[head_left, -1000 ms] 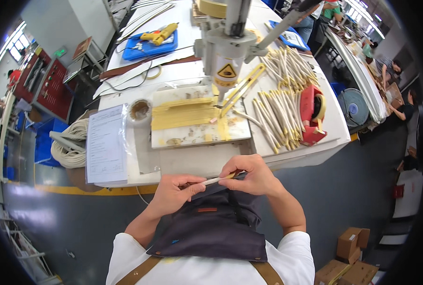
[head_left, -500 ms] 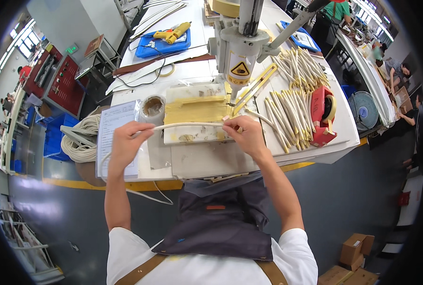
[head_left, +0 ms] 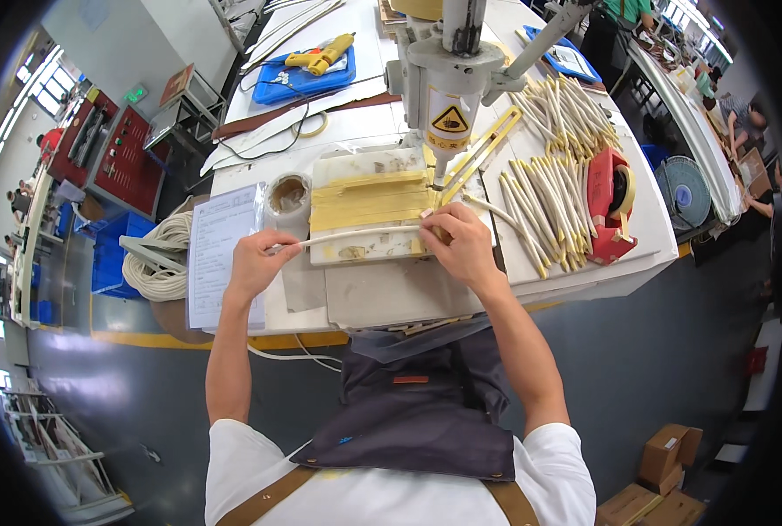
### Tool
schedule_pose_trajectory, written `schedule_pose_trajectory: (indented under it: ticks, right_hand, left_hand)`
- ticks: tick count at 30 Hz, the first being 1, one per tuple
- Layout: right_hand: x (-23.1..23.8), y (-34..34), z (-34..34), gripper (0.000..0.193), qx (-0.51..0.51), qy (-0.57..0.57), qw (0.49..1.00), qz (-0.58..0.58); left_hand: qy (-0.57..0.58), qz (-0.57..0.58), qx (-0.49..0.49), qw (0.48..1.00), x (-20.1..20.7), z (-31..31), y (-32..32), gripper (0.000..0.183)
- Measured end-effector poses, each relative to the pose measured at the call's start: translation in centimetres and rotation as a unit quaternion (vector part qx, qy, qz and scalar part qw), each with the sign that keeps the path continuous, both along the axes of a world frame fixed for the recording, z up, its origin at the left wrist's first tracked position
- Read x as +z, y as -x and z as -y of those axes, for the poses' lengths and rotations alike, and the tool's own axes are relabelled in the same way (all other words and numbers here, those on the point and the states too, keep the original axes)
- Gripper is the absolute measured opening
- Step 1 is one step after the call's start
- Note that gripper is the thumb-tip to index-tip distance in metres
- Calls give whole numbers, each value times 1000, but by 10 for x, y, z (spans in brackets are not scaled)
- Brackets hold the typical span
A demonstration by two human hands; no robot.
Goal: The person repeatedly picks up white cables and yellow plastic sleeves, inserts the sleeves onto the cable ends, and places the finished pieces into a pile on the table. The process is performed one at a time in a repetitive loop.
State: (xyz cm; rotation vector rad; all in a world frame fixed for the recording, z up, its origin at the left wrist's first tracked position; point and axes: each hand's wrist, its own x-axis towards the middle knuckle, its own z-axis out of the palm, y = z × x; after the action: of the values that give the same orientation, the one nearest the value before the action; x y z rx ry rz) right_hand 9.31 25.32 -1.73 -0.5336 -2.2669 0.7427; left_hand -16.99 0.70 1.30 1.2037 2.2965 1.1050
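A white cord (head_left: 362,233) runs between my hands across the front of a pale block (head_left: 369,252) topped with yellow tape. My left hand (head_left: 262,261) pinches it left of the block. Near the block's right end, my right hand (head_left: 463,245) pinches the other side, with the cord's tip hidden by the fingers. Just beyond my right hand, the narrow nozzle-like tip of a grey press (head_left: 448,92) comes down beside the tape. A loose length of white cord (head_left: 296,355) hangs below the table's front edge.
Cut cord pieces with yellow-taped ends (head_left: 544,210) lie in piles at right, by a red tape dispenser (head_left: 607,210). A tape roll (head_left: 287,195), a printed sheet (head_left: 224,263) and a cord coil (head_left: 158,254) are at left. Farther back, a blue tray (head_left: 303,88) holds a yellow glue gun (head_left: 322,57).
My left hand has come slightly nearer to my right hand and lower. The cord between them looks straighter, and its loose length no longer shows beside my left forearm. The view has shifted slightly.
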Motion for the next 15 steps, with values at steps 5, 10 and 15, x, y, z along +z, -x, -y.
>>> schedule_pose_trajectory:
  ticks: [5,10,15]
  right_hand:
    - [-1,1,-1,12,2,5,1000,7]
    - [-2,3,-1,12,8,3,1000,-17]
    - [1,-2,0,10,-1,26,999,22]
  left_hand:
    - [-19,-56,-31,998,-5,-5,-2,19]
    - [-48,-139,-61,987,-9,-9,-3,18]
    - [-39,-161,-67,984,-3,-12,-7,13]
